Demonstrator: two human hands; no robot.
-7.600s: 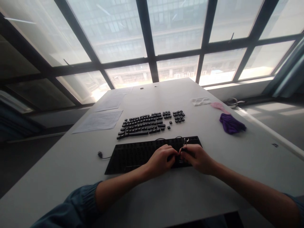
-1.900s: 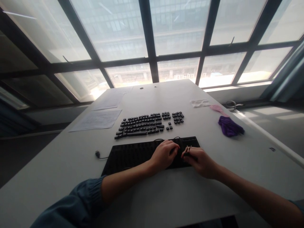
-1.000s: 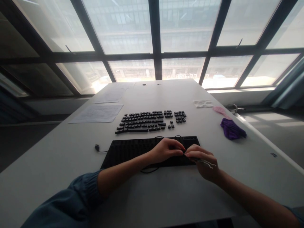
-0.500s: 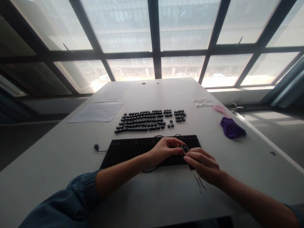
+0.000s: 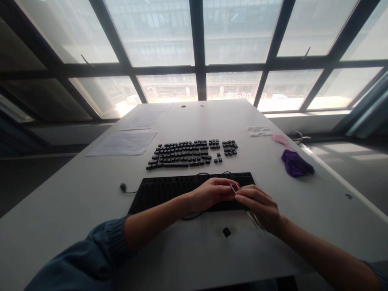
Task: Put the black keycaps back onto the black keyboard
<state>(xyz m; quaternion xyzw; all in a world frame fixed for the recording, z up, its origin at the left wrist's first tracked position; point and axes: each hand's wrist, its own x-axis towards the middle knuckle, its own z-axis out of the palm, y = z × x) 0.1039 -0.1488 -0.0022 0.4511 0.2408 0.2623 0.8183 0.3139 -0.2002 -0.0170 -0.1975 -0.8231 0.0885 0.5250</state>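
A wire keycap puller (image 5: 234, 188) is pinched in my right hand (image 5: 262, 206); its loop points up and left, and its other wire ends hang below the palm. The fingertips of my left hand (image 5: 214, 188) close around the loop end. No keycap shows inside the loop. One loose black keycap (image 5: 226, 232) lies on the table just below my hands. Under both hands is a black keyboard (image 5: 169, 186) with its caps off, partly covered by my left hand and forearm.
Beyond the keyboard lie rows of loose keycaps (image 5: 182, 153). A USB plug (image 5: 123, 187) rests at left, near paper sheets (image 5: 124, 144). At right are a purple cloth (image 5: 295, 163), a pink brush-like object (image 5: 280, 139) and a crumpled white wrapper (image 5: 259, 131).
The keycap that sat in the puller's loop between my hands is out of it, and a keycap now lies on the table below. Both hands stay nearly in place.
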